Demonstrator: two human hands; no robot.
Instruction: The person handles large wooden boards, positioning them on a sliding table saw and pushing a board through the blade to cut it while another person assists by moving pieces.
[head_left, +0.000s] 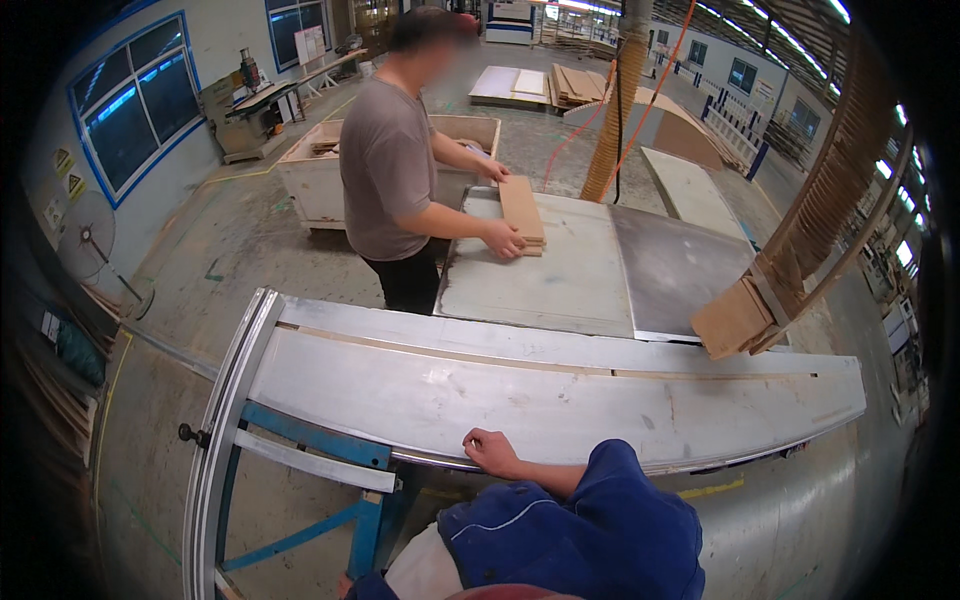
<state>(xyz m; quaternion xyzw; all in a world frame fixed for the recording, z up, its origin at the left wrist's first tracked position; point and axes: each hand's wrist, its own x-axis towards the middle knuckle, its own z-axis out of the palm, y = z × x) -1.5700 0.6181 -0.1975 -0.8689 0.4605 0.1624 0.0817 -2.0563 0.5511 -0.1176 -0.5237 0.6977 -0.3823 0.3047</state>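
My right hand point(490, 453) rests at the near edge of the long pale metal sliding table point(460, 395) of a panel saw. Its fingers are curled in, and nothing shows in them. Only a sliver of my left hand point(345, 584) appears at the lower edge, beside the blue support frame point(365, 535); its fingers are hidden. Across the table a co-worker point(390, 170) has both hands on a short stack of narrow brown boards point(521, 213), lying on the pale machine top point(560, 285).
A metal fence rail point(232, 430) with a black knob runs along the left. A dust hose with a cardboard-like hood point(738, 318) hangs over the table's right part. Another hose point(612, 130) stands behind the machine. A wooden bin point(310, 185) is behind the co-worker.
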